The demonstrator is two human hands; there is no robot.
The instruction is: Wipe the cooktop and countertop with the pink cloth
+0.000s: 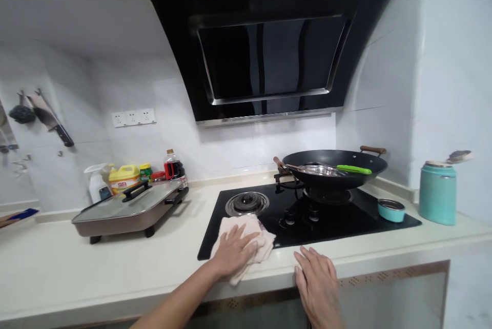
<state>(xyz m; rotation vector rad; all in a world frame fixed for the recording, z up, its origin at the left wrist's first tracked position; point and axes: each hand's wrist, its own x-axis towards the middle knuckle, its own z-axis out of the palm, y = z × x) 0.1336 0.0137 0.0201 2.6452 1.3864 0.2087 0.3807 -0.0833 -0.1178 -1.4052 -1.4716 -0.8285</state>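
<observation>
My left hand lies flat with its fingers spread on a pale pink cloth. It presses the cloth onto the front left corner of the black glass gas stove, and part of the cloth hangs over onto the counter. At the counter's front edge, my right hand rests with fingers stretched out, holding nothing. Just behind the cloth is the left burner, bare of any pan. Two control knobs stand to the right of the cloth.
A black wok with a green-handled utensil sits on the right burner. Near it are a teal cup lid and a teal canister. An electric pan with a glass lid stands left, bottles behind it. A range hood overhangs the stove.
</observation>
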